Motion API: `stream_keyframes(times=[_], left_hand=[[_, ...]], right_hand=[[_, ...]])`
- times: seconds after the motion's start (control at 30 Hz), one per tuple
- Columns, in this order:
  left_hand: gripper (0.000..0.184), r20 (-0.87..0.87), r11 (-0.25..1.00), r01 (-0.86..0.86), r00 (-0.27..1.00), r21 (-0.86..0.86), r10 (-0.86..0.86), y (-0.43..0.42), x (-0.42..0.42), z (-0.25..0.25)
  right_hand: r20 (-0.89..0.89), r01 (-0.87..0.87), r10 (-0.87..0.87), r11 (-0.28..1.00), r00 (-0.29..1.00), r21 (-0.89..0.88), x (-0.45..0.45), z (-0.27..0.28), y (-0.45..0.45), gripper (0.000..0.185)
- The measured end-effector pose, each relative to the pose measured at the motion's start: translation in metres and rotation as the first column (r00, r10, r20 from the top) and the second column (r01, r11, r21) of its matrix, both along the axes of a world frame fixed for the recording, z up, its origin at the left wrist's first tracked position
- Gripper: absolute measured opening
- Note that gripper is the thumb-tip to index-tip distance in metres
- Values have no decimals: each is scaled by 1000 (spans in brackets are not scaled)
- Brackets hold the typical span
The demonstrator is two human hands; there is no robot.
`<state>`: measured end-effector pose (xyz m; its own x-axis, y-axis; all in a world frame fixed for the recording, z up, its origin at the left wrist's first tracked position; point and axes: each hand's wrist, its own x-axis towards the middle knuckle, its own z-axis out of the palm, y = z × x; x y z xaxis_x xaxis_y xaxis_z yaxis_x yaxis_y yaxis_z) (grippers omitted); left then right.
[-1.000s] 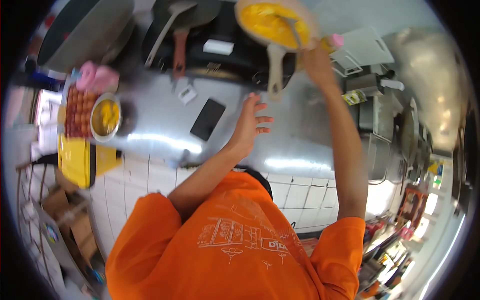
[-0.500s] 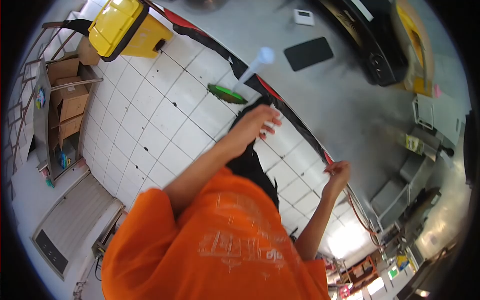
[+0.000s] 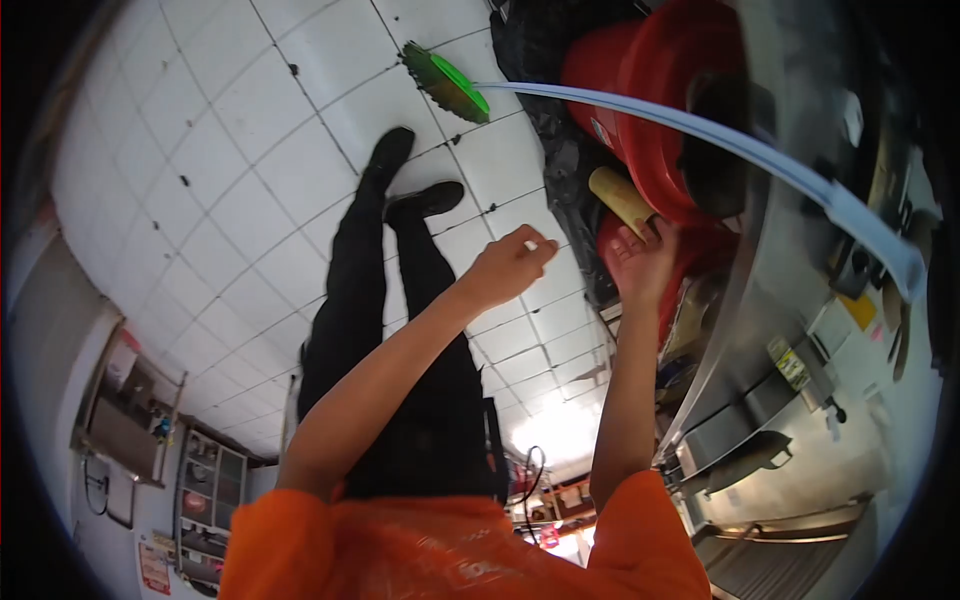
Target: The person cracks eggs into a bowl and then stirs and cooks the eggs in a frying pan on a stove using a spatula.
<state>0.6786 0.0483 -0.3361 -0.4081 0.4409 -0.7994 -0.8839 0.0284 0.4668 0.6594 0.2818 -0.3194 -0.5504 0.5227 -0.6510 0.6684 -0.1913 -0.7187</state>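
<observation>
My left hand (image 3: 510, 268) hovers above the tiled floor with its fingers curled together, and nothing shows in it. Farther right, my right hand (image 3: 643, 262) is under the counter's edge with its fingers apart. It is at the lower end of a yellowish cylinder (image 3: 620, 203); whether the fingers touch it I cannot tell. Beside that cylinder are red plastic tubs (image 3: 640, 95). A broom with a green head (image 3: 455, 84) stands on the floor, and its long pale blue handle (image 3: 680, 122) slants across to the counter side.
The metal counter (image 3: 735, 335) runs along the right, with a black plastic sheet (image 3: 570, 165) hanging or lying by the tubs. My black shoes (image 3: 425, 202) are on the white tiles (image 3: 240, 130). Shelves (image 3: 210, 490) stand at the lower left.
My view has tilted down and turned, bringing my legs and the red tubs into sight. My right hand has gone from the counter's edge to the yellowish cylinder. The left fingers have curled in.
</observation>
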Motion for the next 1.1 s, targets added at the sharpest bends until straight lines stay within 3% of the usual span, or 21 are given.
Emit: stream_keyframes(times=[0.03, 0.07, 0.1, 0.13, 0.2, 0.27, 0.33, 0.4, 0.43, 0.47, 0.53, 0.6, 0.63, 0.67, 0.73, 0.83, 0.93, 1.1], left_hand=[[39, -34, 998, 65, 997, 26, -64, 13, -8, -24], [41, -286, 1000, 28, 958, -8, -29, 33, -19, -46], [43, -407, 1000, 0, 914, -18, -7, 60, -38, -70], [44, -521, 999, -32, 853, -30, 11, 87, -56, -94], [65, -471, 872, -488, 776, -25, 421, 153, -91, -123], [75, -195, 792, -606, 770, 76, 608, 185, -117, -120], [73, -177, 759, -651, 747, 0, 641, 197, -117, -99], [72, -211, 720, -690, 717, -78, 664, 192, -117, -89], [68, -139, 739, -672, 737, -42, 662, 184, -114, -91], [64, -62, 758, -653, 756, -4, 651, 180, -113, -88], [58, -110, 773, -634, 769, -4, 630, 189, -109, -72], [55, -214, 639, -715, 603, 284, 769, 204, -101, -53], [55, -217, 645, -707, 608, 290, 764, 201, -99, -40], [56, -129, 625, -673, 633, 396, 764, 198, -97, -24], [56, -59, 589, -617, 663, 523, 747, 202, -92, -2], [71, -168, 679, -535, 709, 503, 684, 211, -84, 13], [70, -246, 727, -460, 731, 510, 636, 220, -77, 11], [72, -212, 770, -406, 802, 492, 558, 203, -85, 19]], right_hand=[[-41, 316, -342, 904, 939, -287, -14, -9, 6, 57], [-104, 375, -434, 858, 895, -351, -23, -28, 28, 65], [-165, 423, -529, 798, 832, -429, -34, -51, 47, 73], [-167, 413, -513, 812, 842, -413, -48, -66, 53, 73], [-189, 471, -613, 738, 767, -484, -71, -83, 71, 68], [-250, 408, -588, 753, 769, -517, -85, -108, 104, 64], [-295, 344, -546, 779, 784, -525, -79, -108, 118, 61], [-187, 387, -638, 646, 746, -658, -87, -100, 113, 51], [-284, 393, -587, 758, 758, -520, -90, -103, 124, 48], [-289, 398, -599, 751, 747, -527, -85, -102, 136, 48], [-447, 180, -416, 858, 792, -481, -78, -80, 138, 46], [-450, 120, -434, 811, 780, -573, -75, -58, 140, 49], [-457, -71, 46, 997, 888, -38, -73, -48, 139, 49], [-428, -92, 102, 995, 898, 44, -72, -35, 138, 49], [-459, -40, 39, 999, 887, 8, -69, -16, 143, 48], [-481, 39, -50, 999, 875, -34, -54, -1, 148, 47], [-516, 111, -113, 993, 849, -33, -45, 3, 150, 46], [-555, 201, -210, 976, 805, -80, -34, -9, 143, 45]])
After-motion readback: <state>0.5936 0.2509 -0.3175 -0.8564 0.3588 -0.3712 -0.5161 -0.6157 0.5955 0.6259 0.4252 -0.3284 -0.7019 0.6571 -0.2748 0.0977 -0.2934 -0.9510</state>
